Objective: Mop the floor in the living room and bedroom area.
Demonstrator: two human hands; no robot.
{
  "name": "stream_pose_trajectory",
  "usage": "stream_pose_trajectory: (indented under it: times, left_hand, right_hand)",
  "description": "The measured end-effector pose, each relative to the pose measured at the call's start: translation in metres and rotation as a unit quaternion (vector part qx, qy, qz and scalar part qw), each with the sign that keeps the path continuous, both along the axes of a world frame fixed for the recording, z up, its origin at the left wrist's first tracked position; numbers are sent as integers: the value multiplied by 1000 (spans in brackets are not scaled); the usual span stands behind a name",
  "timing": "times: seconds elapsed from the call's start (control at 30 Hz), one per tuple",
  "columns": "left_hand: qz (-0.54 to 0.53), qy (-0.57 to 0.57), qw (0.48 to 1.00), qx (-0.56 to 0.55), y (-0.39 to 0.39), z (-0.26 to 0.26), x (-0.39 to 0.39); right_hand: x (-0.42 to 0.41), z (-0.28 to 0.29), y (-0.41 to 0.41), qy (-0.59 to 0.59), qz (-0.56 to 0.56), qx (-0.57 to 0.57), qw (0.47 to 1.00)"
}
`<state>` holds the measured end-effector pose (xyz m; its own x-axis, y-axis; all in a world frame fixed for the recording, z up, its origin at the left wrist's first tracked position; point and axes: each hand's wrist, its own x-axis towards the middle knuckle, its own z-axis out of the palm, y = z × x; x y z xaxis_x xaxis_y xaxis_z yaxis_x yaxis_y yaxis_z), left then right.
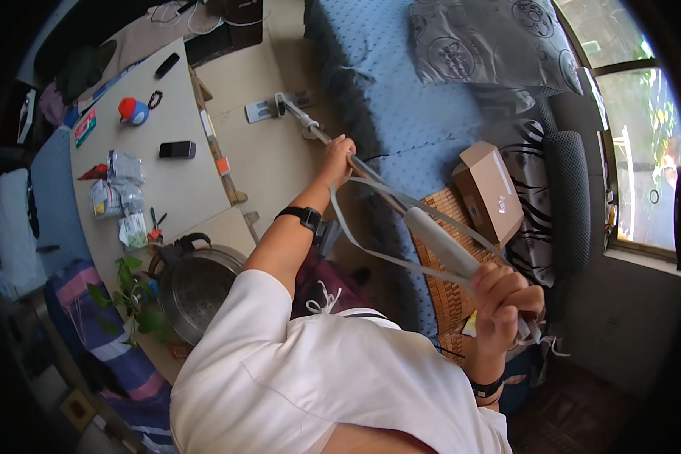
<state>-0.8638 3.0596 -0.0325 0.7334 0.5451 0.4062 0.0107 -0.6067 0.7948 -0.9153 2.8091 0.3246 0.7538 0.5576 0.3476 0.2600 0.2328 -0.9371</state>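
A long metal pole (377,183) runs slantwise across the view, with a pale grip sleeve (441,238) near its upper end. My left hand (339,158) is closed around the middle of the pole. At the sleeve's end, my right hand (505,303) grips the pole together with a pale strap (374,252), which hangs in a long loop towards my left hand. The pole's far end meets a flat mop-like head (267,110), lying on the floor beside the sofa; part of that head is blurred.
A blue-covered sofa (414,125) bears a grey cushion (488,45), a bamboo mat (445,284) and an open cardboard box (488,193). On the left, a table (176,187) holds a steamer pot (196,289), a leafy plant (130,301), plastic packets (126,176) and a black box (177,150).
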Motion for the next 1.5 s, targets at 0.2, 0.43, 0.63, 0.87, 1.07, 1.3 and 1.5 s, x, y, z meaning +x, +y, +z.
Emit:
stream_pose_trajectory:
  times: [0.2,0.43,0.63,0.87,1.07,1.3,1.5]
  left_hand:
    - [-82,83,993,-17,-52,11,-10]
    - [-158,123,979,-29,-169,58,-34]
    - [-229,112,966,-53,-303,87,-62]
    - [-415,171,887,-105,-454,105,-97]
    - [-478,209,849,-83,-490,137,-115]
    - [-332,99,938,1,-431,125,-113]
    - [-69,54,996,28,-315,67,-90]
  right_hand:
    - [4,15,-29,-55,-17,-7,998]
    - [-4,67,-134,-59,-71,-28,995]
    - [-13,101,-259,-97,-76,-46,991]
    - [-21,141,-413,-50,-89,-51,993]
    - [-59,134,-467,-107,-396,119,904]
    - [-74,103,-477,-73,-55,94,991]
    - [-78,31,-327,-72,0,-6,997]
